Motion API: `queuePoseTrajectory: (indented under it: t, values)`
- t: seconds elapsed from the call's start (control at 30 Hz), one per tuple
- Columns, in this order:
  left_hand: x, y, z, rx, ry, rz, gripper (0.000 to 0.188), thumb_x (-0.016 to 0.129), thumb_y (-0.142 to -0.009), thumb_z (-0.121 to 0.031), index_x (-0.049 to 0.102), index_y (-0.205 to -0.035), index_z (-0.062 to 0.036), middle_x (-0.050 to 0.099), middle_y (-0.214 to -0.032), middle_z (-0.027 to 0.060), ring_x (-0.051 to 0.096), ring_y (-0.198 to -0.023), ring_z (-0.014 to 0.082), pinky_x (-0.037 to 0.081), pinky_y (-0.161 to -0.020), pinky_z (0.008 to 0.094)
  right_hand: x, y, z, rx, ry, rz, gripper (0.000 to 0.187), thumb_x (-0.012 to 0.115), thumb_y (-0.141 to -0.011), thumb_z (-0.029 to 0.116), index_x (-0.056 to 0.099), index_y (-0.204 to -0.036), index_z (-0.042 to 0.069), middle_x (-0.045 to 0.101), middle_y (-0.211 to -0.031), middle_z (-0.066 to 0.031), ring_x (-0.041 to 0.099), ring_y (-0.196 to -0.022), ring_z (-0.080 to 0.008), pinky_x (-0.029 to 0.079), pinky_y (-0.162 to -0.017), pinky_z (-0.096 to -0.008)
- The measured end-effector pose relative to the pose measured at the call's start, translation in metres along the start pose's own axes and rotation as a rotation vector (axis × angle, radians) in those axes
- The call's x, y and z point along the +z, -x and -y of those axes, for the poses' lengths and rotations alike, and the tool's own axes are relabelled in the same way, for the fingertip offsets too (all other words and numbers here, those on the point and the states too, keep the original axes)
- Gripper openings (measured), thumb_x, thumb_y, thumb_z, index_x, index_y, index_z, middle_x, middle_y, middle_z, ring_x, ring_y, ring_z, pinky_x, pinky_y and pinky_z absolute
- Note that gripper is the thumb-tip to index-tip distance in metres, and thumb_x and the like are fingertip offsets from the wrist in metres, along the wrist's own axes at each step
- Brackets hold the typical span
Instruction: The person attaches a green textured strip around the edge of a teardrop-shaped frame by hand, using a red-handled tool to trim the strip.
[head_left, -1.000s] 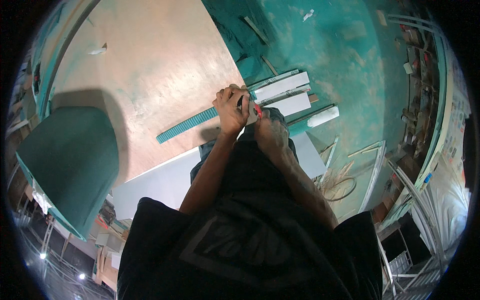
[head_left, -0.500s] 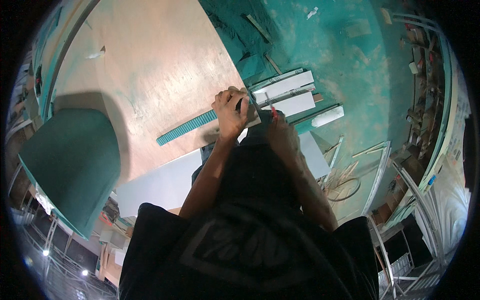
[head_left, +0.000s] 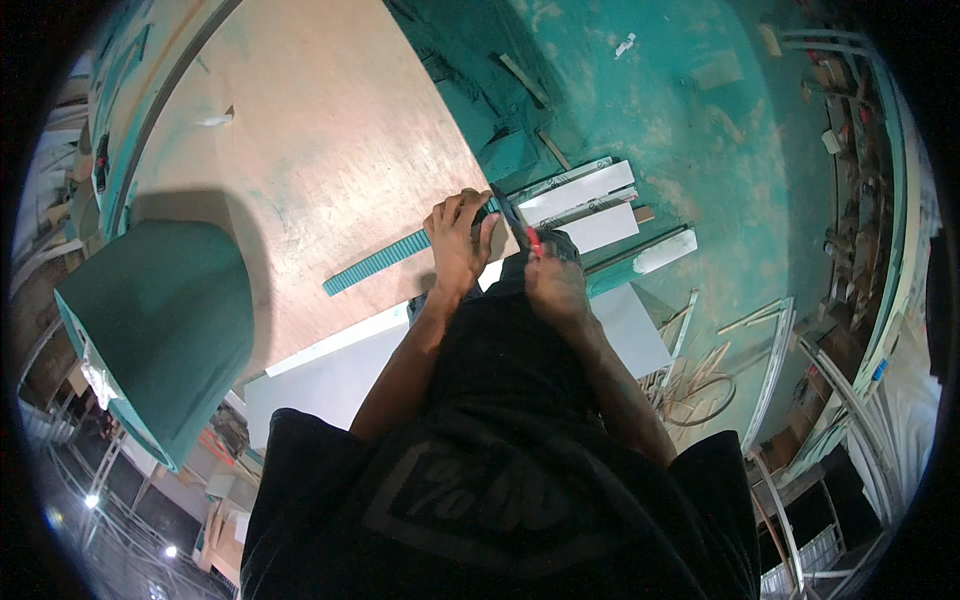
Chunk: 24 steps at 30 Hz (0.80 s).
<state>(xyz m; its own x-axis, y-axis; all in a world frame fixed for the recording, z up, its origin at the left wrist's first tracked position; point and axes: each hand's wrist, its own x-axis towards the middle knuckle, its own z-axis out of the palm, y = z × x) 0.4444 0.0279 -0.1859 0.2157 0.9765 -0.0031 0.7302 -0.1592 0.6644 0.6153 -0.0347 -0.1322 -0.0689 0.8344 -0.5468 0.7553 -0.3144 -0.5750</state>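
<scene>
A teal ribbed strip [head_left: 378,262] lies slantwise on the pale wooden table, its far end at the table's right edge. My left hand [head_left: 459,245] holds that end down, fingers curled over it and the thumb toward the edge. In my right hand [head_left: 555,288] is a red-handled saw [head_left: 512,218], its dark narrow blade pointing up and left along the table edge, beside the strip's end. Motion slightly blurs the right hand. How deep the blade sits against the strip cannot be made out.
Left on the wooden table [head_left: 310,110] stands a large dark green tapered object [head_left: 165,320]. White boards [head_left: 590,228] lie right on the green floor [head_left: 670,130], with thin wood offcuts [head_left: 700,385] nearer. A white panel [head_left: 310,385] is below the table's near edge.
My right hand and the saw have shifted a little down and left; the blade now lies close along the table edge. The left hand stays on the strip. The whole view has shifted slightly.
</scene>
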Motion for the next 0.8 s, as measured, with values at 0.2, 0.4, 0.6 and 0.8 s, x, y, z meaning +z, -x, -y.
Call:
queuePoseTrajectory:
  t: [0.2, 0.4, 0.6, 0.8]
  values:
    - [0.003, 0.005, 0.006, 0.056, 0.006, 0.005, 0.039, 0.077, -0.09, -0.018, 0.07, -0.128, -0.013, 0.065, -0.126, 0.0083, 0.056, -0.115, 0.0312, 0.04, -0.1, 0.0451, 0.009, -0.02, 0.027, 0.246, -0.049, 0.065, 0.033, 0.049, -0.101, 0.02, 0.053, -0.117, -0.008, 0.07, -0.099, -0.0338, 0.069, -0.095, -0.0524, 0.053, -0.089, -0.0604]
    - [0.011, 0.004, 0.012, 0.087, -0.02, -0.038, 0.042, 0.08, -0.086, -0.014, 0.071, -0.127, -0.012, 0.068, -0.123, 0.0082, 0.059, -0.11, 0.0305, 0.043, -0.096, 0.0439, -0.004, -0.021, 0.039, 0.257, -0.06, 0.073, 0.032, 0.05, -0.099, 0.018, 0.057, -0.115, -0.009, 0.069, -0.101, -0.0362, 0.069, -0.099, -0.0526, 0.053, -0.091, -0.0602]
    - [0.011, 0.004, 0.013, 0.08, 0.006, -0.045, 0.043, 0.082, -0.084, -0.01, 0.072, -0.125, -0.0113, 0.069, -0.122, 0.008, 0.059, -0.11, 0.0293, 0.043, -0.095, 0.0431, -0.003, -0.024, 0.032, 0.268, -0.075, 0.07, 0.035, 0.05, -0.1, 0.021, 0.06, -0.114, -0.009, 0.069, -0.097, -0.0376, 0.068, -0.099, -0.0526, 0.052, -0.092, -0.0601]
    - [0.013, 0.006, 0.018, 0.097, 0.034, -0.042, 0.041, 0.078, -0.085, -0.009, 0.072, -0.125, -0.01, 0.067, -0.123, 0.0052, 0.057, -0.108, 0.028, 0.041, -0.094, 0.0441, -0.002, -0.03, 0.029, 0.259, -0.088, 0.093, 0.034, 0.053, -0.099, 0.02, 0.061, -0.113, -0.009, 0.066, -0.105, -0.0373, 0.068, -0.101, -0.0525, 0.053, -0.091, -0.0595]
